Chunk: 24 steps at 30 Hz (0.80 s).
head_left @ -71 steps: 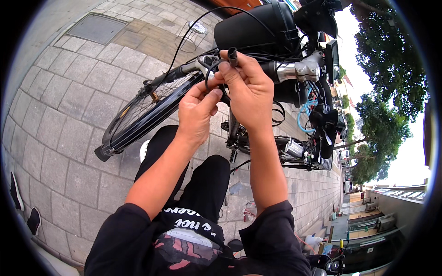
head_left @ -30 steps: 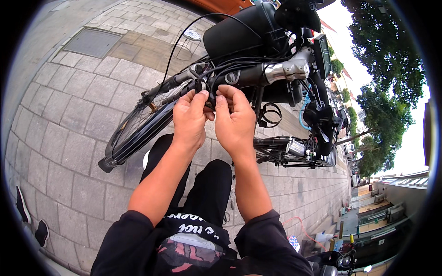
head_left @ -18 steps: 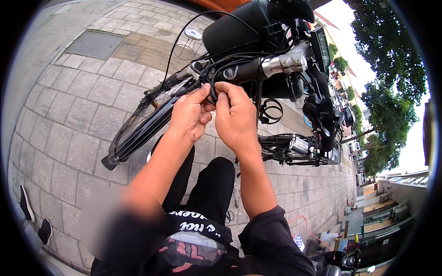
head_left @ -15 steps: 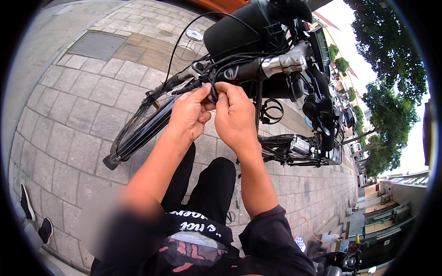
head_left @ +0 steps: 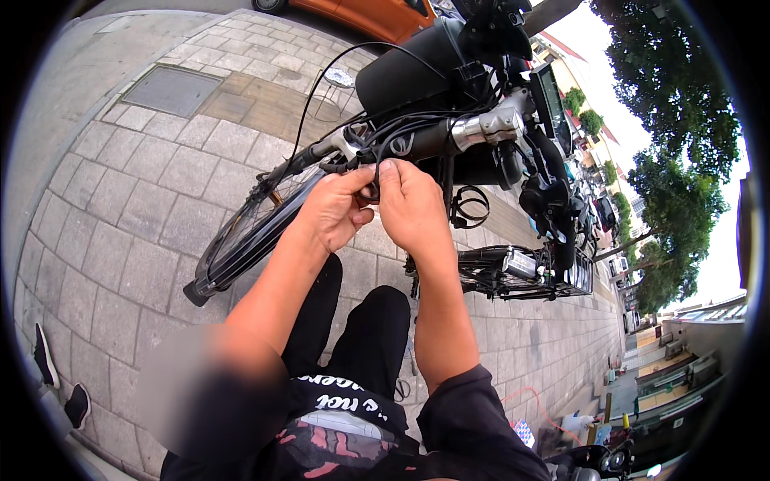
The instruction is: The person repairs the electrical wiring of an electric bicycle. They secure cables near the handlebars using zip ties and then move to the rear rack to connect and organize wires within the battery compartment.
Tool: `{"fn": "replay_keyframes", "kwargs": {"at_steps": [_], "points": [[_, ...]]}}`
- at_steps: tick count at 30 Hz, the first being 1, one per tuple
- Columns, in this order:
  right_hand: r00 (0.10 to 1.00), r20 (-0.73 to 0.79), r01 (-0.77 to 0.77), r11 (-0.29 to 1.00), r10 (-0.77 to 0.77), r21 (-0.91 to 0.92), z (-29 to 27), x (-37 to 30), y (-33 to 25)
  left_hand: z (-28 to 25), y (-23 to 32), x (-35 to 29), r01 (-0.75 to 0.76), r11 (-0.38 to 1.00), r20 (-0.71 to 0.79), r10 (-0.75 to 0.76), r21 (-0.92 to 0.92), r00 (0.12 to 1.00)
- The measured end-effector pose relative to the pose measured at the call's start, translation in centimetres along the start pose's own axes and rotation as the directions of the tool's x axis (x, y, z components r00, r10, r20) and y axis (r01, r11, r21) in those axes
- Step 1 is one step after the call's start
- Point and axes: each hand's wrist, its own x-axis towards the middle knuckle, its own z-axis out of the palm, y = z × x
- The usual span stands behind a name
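With our left hand (head_left: 333, 210) and right hand (head_left: 411, 207), we pinch a thin, black, flexible cable (head_left: 379, 154), its length running away beyond our fingers (head_left: 391, 175).

Counted one left hand (head_left: 333, 210), one right hand (head_left: 413, 212), one black cylindrical container (head_left: 405, 78), one mudguard (head_left: 257, 240), one orange car (head_left: 365, 16), one wire-legged stool (head_left: 340, 78), one pavement cover (head_left: 172, 90), two dark shoes (head_left: 78, 406) at left edge, black cables (head_left: 407, 119) were too bunched to tally.
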Motion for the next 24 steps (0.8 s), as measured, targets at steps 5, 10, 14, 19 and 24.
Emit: {"fn": "replay_keyframes", "kwargs": {"at_steps": [5, 10, 14, 19, 24], "points": [[0.996, -0.025, -0.081, 0.972, 0.088, 0.221, 1.1, 0.8, 0.9, -0.1, 0.4, 0.3, 0.04, 0.999, 0.002, -0.04, -0.03, 0.999], [0.969, -0.185, -0.09, 0.932, 0.163, 0.352, 1.8, 0.0, 0.0, -0.2, 0.1, 0.1, -0.006, 1.0, -0.027, 0.006, -0.008, 1.0], [0.967, -0.203, -0.08, 0.94, 0.154, 0.333, 1.8, 0.2, 0.2, 0.2, -0.4, -0.3, -0.133, 0.991, -0.062, 0.134, 0.019, 0.989], [0.997, -0.07, 0.042, 0.978, -0.028, 0.204, 1.5, 0.7, 2.5, 0.3, 0.1, -0.8, -0.103, 0.978, -0.051, 0.114, 0.183, 0.992], [0.978, 0.163, -0.174, 0.933, 0.127, 0.316, -0.4, 1.7, 0.1, 0.6, 1.2, -1.1, -0.038, 0.975, -0.094, 0.06, 0.218, 0.994]]}}
